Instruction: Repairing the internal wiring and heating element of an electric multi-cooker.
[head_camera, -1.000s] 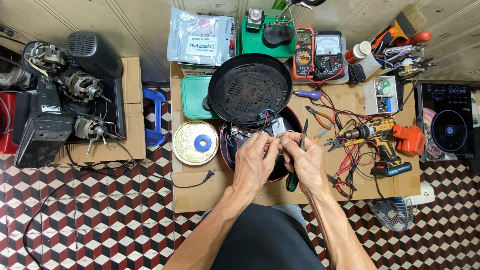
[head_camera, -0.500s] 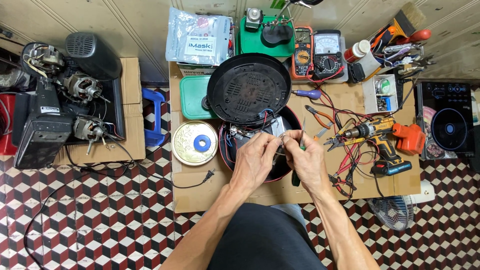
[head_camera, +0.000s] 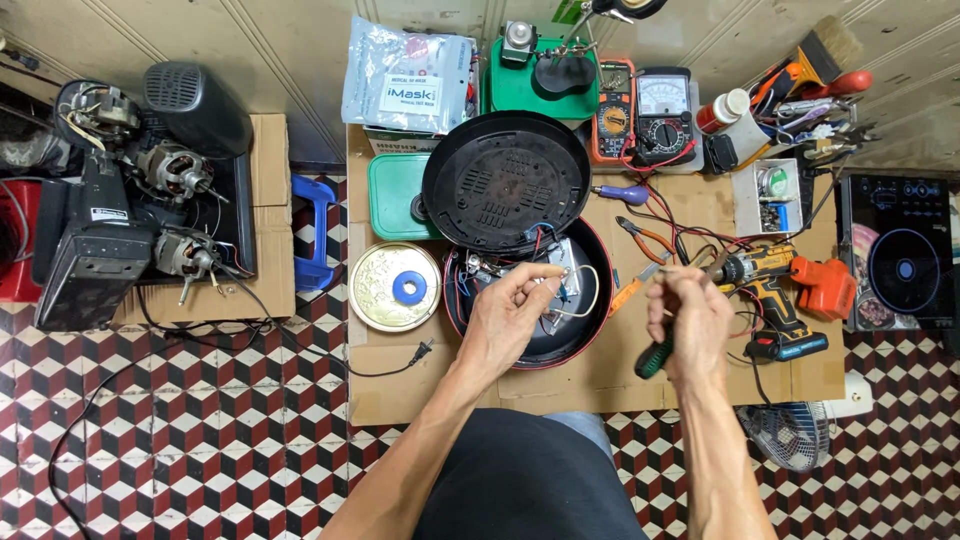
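The left hand (head_camera: 510, 315) pinches thin, pliable wiring inside the opened round appliance base (head_camera: 525, 305) on the cardboard; the right hand (head_camera: 688, 322) apparently grips a rigid green-handled screwdriver (head_camera: 655, 357) by its handle.

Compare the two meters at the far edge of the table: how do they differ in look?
The orange digital multimeter is narrow, with a small screen above a round dial. The black analogue meter beside it is wider, with a pale needle scale on top. Both lie flat, face up, side by side, each with a central dial.
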